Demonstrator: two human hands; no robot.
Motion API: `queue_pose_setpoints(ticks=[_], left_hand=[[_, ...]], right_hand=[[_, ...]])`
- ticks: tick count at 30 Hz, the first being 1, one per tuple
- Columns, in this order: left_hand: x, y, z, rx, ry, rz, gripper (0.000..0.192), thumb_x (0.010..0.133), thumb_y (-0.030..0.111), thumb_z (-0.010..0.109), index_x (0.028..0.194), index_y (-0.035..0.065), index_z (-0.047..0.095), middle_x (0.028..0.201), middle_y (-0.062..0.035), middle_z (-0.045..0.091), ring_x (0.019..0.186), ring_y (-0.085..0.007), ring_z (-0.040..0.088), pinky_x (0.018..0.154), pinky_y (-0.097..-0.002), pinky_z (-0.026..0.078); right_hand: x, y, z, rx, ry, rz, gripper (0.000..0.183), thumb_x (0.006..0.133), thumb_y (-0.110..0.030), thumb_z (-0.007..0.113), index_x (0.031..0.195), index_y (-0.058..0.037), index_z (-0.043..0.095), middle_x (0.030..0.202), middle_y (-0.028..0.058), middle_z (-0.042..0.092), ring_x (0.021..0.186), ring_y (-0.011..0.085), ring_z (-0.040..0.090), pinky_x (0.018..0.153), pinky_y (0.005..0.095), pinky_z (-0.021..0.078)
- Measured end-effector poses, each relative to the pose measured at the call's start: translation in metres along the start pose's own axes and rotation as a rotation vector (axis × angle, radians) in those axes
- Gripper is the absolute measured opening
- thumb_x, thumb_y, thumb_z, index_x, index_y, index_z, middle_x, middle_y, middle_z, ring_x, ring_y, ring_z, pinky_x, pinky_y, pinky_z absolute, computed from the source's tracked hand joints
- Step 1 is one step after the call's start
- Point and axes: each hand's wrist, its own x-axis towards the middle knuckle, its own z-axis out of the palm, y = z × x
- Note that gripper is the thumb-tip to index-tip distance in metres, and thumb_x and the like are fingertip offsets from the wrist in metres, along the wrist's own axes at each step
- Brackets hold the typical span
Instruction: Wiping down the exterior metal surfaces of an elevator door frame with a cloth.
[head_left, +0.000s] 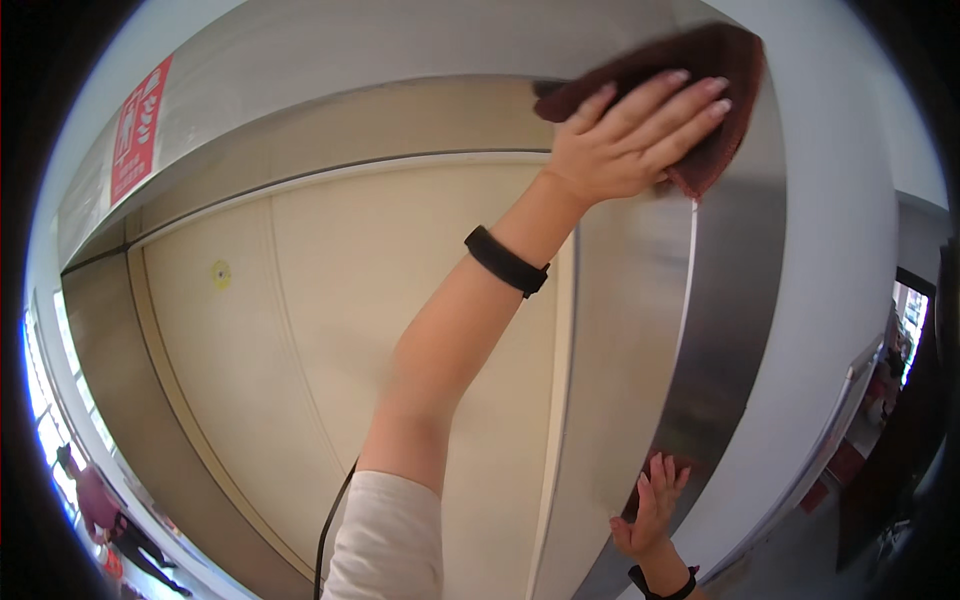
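Note:
My left hand (622, 139) lies flat on a dark maroon cloth (724, 60), its back towards me. The cloth is spread against the top right corner of a stainless-steel elevator door frame (465, 45). One corner of it hangs down past my fingers. My left arm reaches up across the cream elevator door (420, 225), with a black band on the wrist. Lower down, my right hand (652, 506) is at the right steel jamb (727, 300), fingers apart and pointing up. A dark red patch shows behind those fingers; whether it is cloth or reflection I cannot tell.
A red sign (141, 127) with pictograms is fixed to the frame's upper left. A person (105, 499) stands far left near bright windows, beside a red container (110, 559). A white wall (840, 225) borders the frame on the right, with a framed board (844, 405) further along.

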Motion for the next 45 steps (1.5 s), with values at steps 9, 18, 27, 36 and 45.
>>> queue_pose_setpoints(ticks=[9, 18, 27, 36, 45], left_hand=[[0.013, -0.025, -0.025, 0.189, -0.225, 0.213, 0.049, 0.063, 0.035, 0.056, 0.110, 0.0189, 0.053, 0.103, 0.0030, 0.053, 0.091, -0.0147, 0.048, 0.085, -0.0348, 0.030], [0.068, -0.167, -0.165, 0.563, -0.288, -0.372, 0.034, 0.080, 0.023, 0.041, 0.109, 0.0116, 0.053, 0.109, -0.0099, 0.053, 0.099, -0.0293, 0.050, 0.087, -0.0364, 0.035], [0.085, -0.016, 0.016, -0.069, -0.764, 0.041, 0.027, 0.071, 0.023, 0.047, 0.093, 0.0107, 0.057, 0.096, -0.0062, 0.058, 0.086, -0.0236, 0.056, 0.073, -0.0376, 0.043], [0.081, 0.042, 0.042, -0.261, -0.903, -0.088, 0.064, 0.075, 0.048, 0.043, 0.125, 0.0089, 0.036, 0.131, -0.0066, 0.032, 0.121, -0.0201, 0.030, 0.096, -0.0307, 0.029], [0.111, -0.042, 0.003, 0.147, -0.945, -0.090, 0.055, 0.084, 0.036, 0.026, 0.127, 0.0021, 0.030, 0.133, -0.0121, 0.027, 0.125, -0.0263, 0.022, 0.102, -0.0409, 0.018]], right_hand=[[-0.007, 0.031, 0.001, -0.184, -0.002, -0.037, 0.051, 0.081, -0.054, 0.031, 0.090, -0.0076, 0.048, 0.122, 0.0231, 0.038, 0.117, 0.0383, 0.028, 0.097, 0.0522, 0.0064], [0.004, 0.020, 0.001, -0.259, 0.067, -0.059, 0.056, 0.080, -0.057, 0.031, 0.106, -0.0094, 0.042, 0.126, 0.0218, 0.033, 0.115, 0.0379, 0.031, 0.095, 0.0529, 0.0111], [0.003, 0.018, 0.004, -0.302, 0.051, -0.053, 0.059, 0.080, -0.057, 0.032, 0.118, -0.0123, 0.037, 0.126, 0.0196, 0.035, 0.114, 0.0355, 0.032, 0.095, 0.0526, 0.0123], [0.003, 0.019, 0.002, -0.223, 0.034, -0.052, 0.056, 0.084, -0.050, 0.032, 0.120, -0.0078, 0.039, 0.132, 0.0161, 0.029, 0.123, 0.0315, 0.024, 0.099, 0.0503, 0.0070], [0.009, 0.014, 0.001, -0.164, 0.018, -0.092, 0.063, 0.083, -0.053, 0.029, 0.130, -0.0101, 0.028, 0.136, 0.0139, 0.023, 0.127, 0.0314, 0.015, 0.097, 0.0519, 0.0073]])
